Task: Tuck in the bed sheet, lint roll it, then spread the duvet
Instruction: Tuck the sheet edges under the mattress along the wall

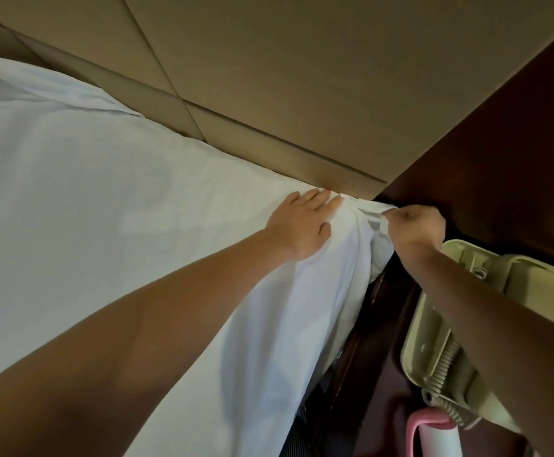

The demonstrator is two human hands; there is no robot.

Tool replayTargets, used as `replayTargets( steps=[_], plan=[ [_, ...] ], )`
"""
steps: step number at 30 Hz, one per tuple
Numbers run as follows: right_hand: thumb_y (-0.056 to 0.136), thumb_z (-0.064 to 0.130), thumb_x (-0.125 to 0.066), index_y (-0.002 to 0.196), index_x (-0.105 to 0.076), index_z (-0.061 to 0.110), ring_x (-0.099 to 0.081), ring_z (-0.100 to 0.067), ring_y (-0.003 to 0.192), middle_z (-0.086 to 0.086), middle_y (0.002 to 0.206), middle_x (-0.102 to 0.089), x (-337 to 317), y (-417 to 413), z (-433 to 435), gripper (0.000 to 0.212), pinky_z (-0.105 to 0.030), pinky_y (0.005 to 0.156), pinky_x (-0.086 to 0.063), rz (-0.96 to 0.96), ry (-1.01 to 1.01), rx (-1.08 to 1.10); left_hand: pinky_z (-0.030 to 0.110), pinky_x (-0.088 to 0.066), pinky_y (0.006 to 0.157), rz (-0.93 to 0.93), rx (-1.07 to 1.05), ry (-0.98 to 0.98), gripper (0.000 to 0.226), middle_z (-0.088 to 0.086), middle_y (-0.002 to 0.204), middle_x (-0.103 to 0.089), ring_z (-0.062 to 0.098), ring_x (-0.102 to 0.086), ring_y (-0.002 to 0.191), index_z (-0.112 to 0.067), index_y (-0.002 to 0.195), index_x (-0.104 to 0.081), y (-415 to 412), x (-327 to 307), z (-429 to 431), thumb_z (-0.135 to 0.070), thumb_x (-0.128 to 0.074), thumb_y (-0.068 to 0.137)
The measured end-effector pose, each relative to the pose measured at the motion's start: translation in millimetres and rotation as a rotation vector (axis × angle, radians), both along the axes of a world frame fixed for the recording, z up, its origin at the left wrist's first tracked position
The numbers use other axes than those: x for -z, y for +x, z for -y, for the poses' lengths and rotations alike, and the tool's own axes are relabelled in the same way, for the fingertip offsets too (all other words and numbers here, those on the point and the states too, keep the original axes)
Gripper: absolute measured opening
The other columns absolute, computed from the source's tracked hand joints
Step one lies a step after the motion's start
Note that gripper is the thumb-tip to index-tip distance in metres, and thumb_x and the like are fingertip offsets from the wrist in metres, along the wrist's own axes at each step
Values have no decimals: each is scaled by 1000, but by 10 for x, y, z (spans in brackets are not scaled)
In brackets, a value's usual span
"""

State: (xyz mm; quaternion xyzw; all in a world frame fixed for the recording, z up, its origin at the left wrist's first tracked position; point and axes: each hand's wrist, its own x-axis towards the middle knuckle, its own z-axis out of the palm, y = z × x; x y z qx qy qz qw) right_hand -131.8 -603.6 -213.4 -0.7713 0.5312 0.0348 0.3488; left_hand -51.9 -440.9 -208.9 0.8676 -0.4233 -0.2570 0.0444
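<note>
**Both hands at the sheet's corner by the headboard**

Head view: the white bed sheet (104, 209) covers the mattress from the 9 o'clock side of the frame to its centre, and its edge hangs down the bed's side toward 6 o'clock. The left hand (297, 225) lies flat on the sheet just short of the corner, fingers straight and spread, pointing toward 1 o'clock. At its 3 o'clock, just beside it, the right hand (415, 227) is clenched, pinching a bunched fold of the sheet's edge between thumb and fingers. The gathered cloth runs between the two hands. The beige padded headboard (302, 61) fills the frame from 10 to 1 o'clock, touching the corner. A dark wood panel (500, 143) stands at 2 o'clock. A beige telephone (434, 351) with a coiled cord (447, 367) sits at 4 o'clock, partly under the right forearm. The lint roller (434, 438), pink-handled, lies at 5 o'clock, well apart from both hands.
</note>
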Motion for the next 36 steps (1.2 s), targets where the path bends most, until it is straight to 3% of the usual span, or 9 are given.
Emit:
replayTargets(
  steps=[3, 5, 8, 13, 17, 21, 24, 29, 36],
  plan=[
    [93, 16, -53, 83, -65, 5, -58, -35, 88, -17, 88, -63, 38, 40, -180, 19, -34, 73, -43, -15, 22, 81, 38, -5, 116, 57, 5, 113, 55, -1, 155, -18, 16, -12, 143, -22, 150, -12, 19, 54, 131, -35, -24, 98],
    [92, 8, -48, 115, -56, 0, -51, -39, 109, -21, 119, -54, 77, -14, -455, 25, -41, 88, -42, 75, -82, 68, 40, -7, 115, 90, 0, 156, 56, 0, 150, -29, 17, -20, 140, -21, 148, -20, 20, 60, 254, -40, -27, 96],
    [88, 7, -42, 119, -53, 0, -49, -36, 112, -19, 120, -52, 130, -92, -751, 34, -47, 94, -42, 277, -164, -244, 41, -11, 113, 120, -9, 232, 55, 1, 144, -37, 20, -28, 135, -21, 145, -26, 25, 54, 370, -44, -27, 96],
    [92, 20, -29, 140, -38, 11, -40, -28, 128, -9, 139, -43, 240, 10, -666, 50, -41, 107, -32, 122, 77, -412, 32, -6, 114, -60, -15, 19, 50, -3, 141, -39, 14, -27, 135, -23, 142, -33, 136, 158, 209, -40, -32, 95],
    [94, 17, -35, 135, -37, 20, -46, -32, 118, -11, 130, -49, 169, 138, -516, 41, -36, 90, -39, -66, 226, -380, 28, -13, 109, -74, 57, -105, 56, 1, 149, -34, 16, -25, 138, -20, 145, -33, 153, 119, 16, -31, -27, 90],
    [92, 28, -34, 143, -31, 20, -37, -28, 130, -7, 144, -38, 213, 48, -687, 52, -44, 107, -31, 29, 165, -311, 38, -14, 112, -20, 59, 142, 52, -4, 149, -30, 14, -22, 138, -24, 146, -24, 182, 47, 197, -38, -32, 96],
    [96, 37, -44, 144, -23, 12, -30, -32, 134, -12, 147, -27, 197, -97, -935, 59, -48, 107, -29, -8, 36, -93, 38, -14, 112, -189, 51, 177, 48, -3, 150, -31, 15, -23, 139, -23, 145, -30, 348, -42, 293, -32, -32, 98],
    [94, 55, -37, 130, -45, 11, -52, -27, 110, -8, 129, -51, 315, -340, -968, 58, -42, 96, -43, 129, 530, 332, 33, 3, 115, -197, 23, 54, 55, -3, 159, -1, 10, 1, 145, -29, 150, -12, 144, -54, -148, -24, -32, 99],
    [96, 56, -29, 126, -46, 13, -56, -23, 104, -5, 116, -55, 253, -772, -1079, 55, -42, 87, -52, 42, 710, 103, 33, 10, 114, 33, -61, -50, 51, 1, 159, 7, 15, 8, 145, -30, 150, -4, -376, 69, -444, -31, -21, 102]
  ],
)
